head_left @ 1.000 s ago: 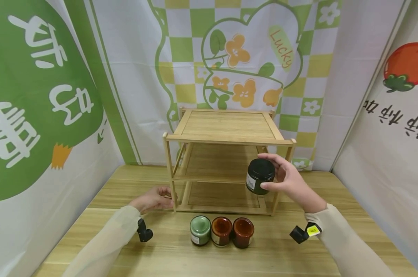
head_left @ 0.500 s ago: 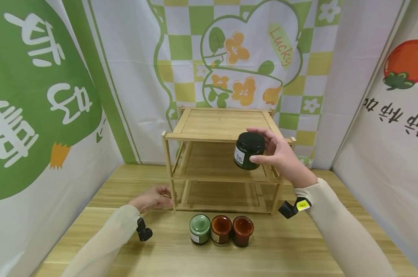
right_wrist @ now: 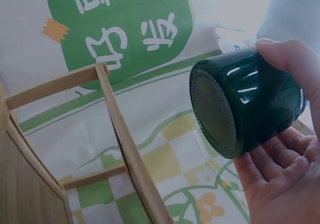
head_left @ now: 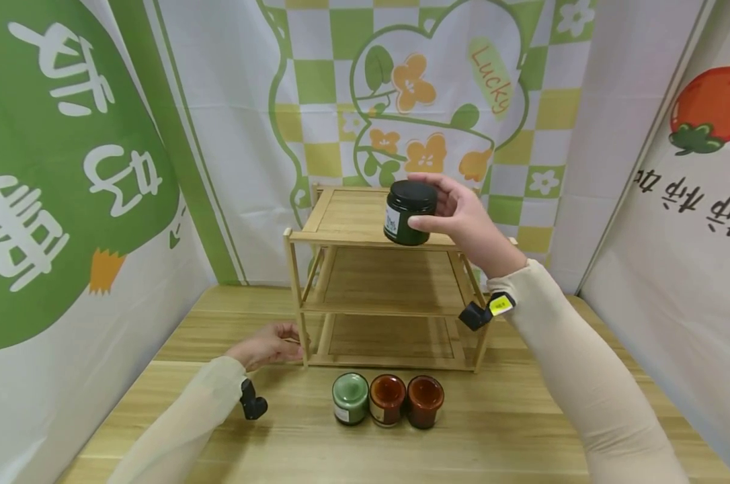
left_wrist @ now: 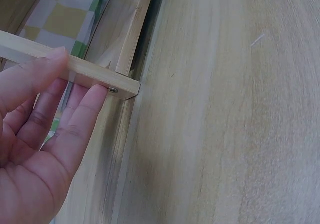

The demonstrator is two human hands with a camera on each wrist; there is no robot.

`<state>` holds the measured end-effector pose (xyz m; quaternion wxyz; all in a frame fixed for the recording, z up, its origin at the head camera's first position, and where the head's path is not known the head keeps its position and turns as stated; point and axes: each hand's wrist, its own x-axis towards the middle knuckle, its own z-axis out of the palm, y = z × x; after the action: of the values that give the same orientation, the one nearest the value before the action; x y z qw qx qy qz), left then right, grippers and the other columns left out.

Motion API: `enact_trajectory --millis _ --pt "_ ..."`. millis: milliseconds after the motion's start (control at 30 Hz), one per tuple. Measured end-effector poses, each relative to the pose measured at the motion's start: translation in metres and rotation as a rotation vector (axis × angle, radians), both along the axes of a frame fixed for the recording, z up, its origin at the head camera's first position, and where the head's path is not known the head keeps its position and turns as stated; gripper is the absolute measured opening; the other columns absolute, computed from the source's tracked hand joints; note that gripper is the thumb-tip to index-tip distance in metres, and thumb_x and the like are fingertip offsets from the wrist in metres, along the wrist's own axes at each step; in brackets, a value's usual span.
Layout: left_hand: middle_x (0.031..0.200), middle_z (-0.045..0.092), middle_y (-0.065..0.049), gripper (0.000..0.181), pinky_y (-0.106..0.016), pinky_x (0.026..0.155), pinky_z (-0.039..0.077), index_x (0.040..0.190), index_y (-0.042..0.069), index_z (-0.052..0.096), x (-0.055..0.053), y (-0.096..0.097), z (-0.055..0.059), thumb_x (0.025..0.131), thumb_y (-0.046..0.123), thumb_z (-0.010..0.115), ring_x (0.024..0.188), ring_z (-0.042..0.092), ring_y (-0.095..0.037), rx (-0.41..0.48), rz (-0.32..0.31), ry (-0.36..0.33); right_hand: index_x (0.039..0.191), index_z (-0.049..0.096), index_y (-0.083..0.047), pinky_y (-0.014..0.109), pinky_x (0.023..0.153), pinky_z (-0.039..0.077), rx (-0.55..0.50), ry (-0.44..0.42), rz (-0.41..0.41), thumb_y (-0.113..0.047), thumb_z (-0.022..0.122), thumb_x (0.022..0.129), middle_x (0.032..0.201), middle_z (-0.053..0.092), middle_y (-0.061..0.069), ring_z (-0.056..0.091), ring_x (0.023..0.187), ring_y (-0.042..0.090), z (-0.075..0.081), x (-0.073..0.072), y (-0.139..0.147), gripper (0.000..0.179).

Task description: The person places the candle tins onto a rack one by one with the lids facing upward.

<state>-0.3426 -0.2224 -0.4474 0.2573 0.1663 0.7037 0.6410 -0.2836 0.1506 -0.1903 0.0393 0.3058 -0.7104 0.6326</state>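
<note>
A dark green glass jar (head_left: 401, 225) with a black top and a white label is held by my right hand (head_left: 464, 218), thumb in front and fingers behind. It is in the air at the front edge of the wooden rack's top shelf (head_left: 347, 210); the right wrist view shows the bare base of the jar (right_wrist: 260, 94) off any surface. My left hand (head_left: 271, 346) is low at the rack's front left. In the left wrist view, its thumb and fingers pinch the rack's leg (left_wrist: 87, 70) near the foot.
In front of the rack, a light green jar (head_left: 350, 400) and two amber-brown jars, one in the middle (head_left: 387, 400) and one at right (head_left: 425, 402), stand in a row on the wooden table (head_left: 498, 437). Printed cloth (head_left: 522, 202) hangs behind and at both sides.
My right hand has carried the dark green jar up and to the left, from before the middle shelf to the top shelf's level. My left hand has stayed at the leg.
</note>
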Motion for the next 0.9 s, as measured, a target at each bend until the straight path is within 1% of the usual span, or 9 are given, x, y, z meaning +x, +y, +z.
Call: enact_trajectory --millis 133,233,333,400,567,767,900 --pt "0.105 0.058 -0.008 0.019 -0.03 0.089 0.056 0.107 0.001 0.054 -0.001 0.0 0.0 0.09 -0.006 0.06 0.095 0.065 -0.018 -0.002 -0.001 0.007 0.141 0.045 -0.011 0.031 0.097 0.051 -0.002 -0.009 -0.002 -0.002 0.07 0.084 0.138 0.053 0.011 0.056 0.12 0.023 0.009 -0.009 -0.01 0.062" --pt "0.105 0.058 -0.008 0.019 -0.031 0.09 0.056 0.108 0.0 0.055 -0.001 0.0 0.0 0.09 -0.005 0.061 0.095 0.065 -0.018 -0.002 -0.006 0.013 0.14 0.046 -0.015 0.036 0.101 0.048 0.022 -0.015 -0.014 -0.008 0.072 0.085 0.137 0.053 0.008 0.056 0.121 0.021 0.016 -0.017 -0.019 0.062" --pt "0.106 0.059 -0.009 0.02 -0.033 0.091 0.056 0.109 -0.001 0.055 0.0 0.0 0.0 0.091 -0.004 0.061 0.096 0.065 -0.019 -0.003 -0.015 0.017 0.141 0.046 -0.018 0.038 0.105 0.045 0.05 -0.029 -0.022 -0.014 0.075 0.085 0.137 0.054 0.004 0.055 0.122 0.018 0.022 -0.024 -0.027 0.063" --pt "0.106 0.058 -0.009 0.02 -0.033 0.091 0.056 0.11 -0.001 0.055 0.001 0.0 0.001 0.091 -0.004 0.061 0.096 0.065 -0.019 -0.006 -0.014 0.019 0.141 0.045 -0.017 0.038 0.106 0.044 0.057 -0.032 -0.017 -0.015 0.074 0.085 0.137 0.054 0.005 0.055 0.123 0.017 0.026 -0.028 -0.032 0.063" --pt "0.106 0.058 -0.01 0.019 -0.033 0.09 0.056 0.108 0.0 0.055 0.002 -0.001 -0.001 0.091 -0.005 0.061 0.096 0.065 -0.02 -0.01 0.006 0.005 0.142 0.045 -0.014 0.038 0.105 0.045 0.045 -0.043 -0.01 -0.011 0.073 0.085 0.137 0.054 0.006 0.055 0.121 0.019 0.03 -0.04 -0.044 0.063" --pt "0.105 0.058 -0.009 0.019 -0.033 0.089 0.056 0.106 0.002 0.056 0.001 0.0 0.001 0.09 -0.004 0.062 0.094 0.065 -0.019 -0.033 0.011 0.008 0.143 0.044 -0.013 0.036 0.105 0.045 0.038 -0.052 -0.047 -0.011 0.074 0.083 0.137 0.054 0.006 0.055 0.121 0.019 0.034 -0.053 -0.056 0.066" --pt "0.105 0.058 -0.009 0.019 -0.034 0.091 0.056 0.107 0.001 0.055 0.0 0.001 0.0 0.09 -0.005 0.061 0.095 0.065 -0.02 -0.025 0.012 0.001 0.141 0.045 -0.012 0.036 0.103 0.046 0.048 -0.057 -0.065 -0.01 0.074 0.083 0.135 0.055 0.009 0.056 0.119 0.021 0.033 -0.06 -0.063 0.065"
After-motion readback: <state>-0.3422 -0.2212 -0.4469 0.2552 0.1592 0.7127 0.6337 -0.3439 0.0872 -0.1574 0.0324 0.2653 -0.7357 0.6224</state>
